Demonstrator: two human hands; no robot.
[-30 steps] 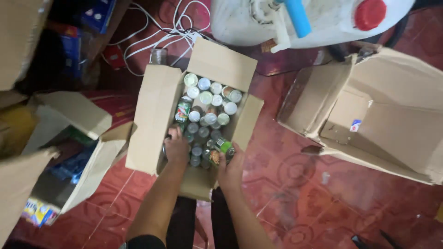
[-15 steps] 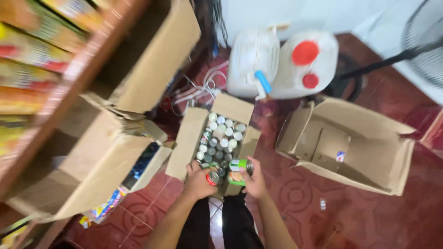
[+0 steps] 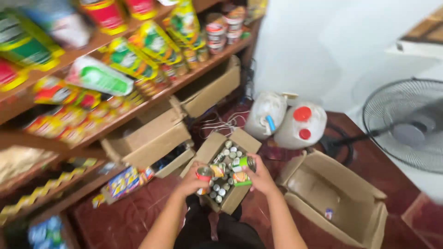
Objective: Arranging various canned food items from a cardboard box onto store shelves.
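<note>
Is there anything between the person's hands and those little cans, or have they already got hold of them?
Nothing visible is in the way. The left hand grips a red-topped can and the right hand grips green-labelled cans, both lifted above the open cardboard box that holds more cans.

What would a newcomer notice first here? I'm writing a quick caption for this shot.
Centre frame, the left hand and right hand lift cans above an open box of cans on the red floor. Crowded shelves fill the left, and two white jugs stand behind.
</note>
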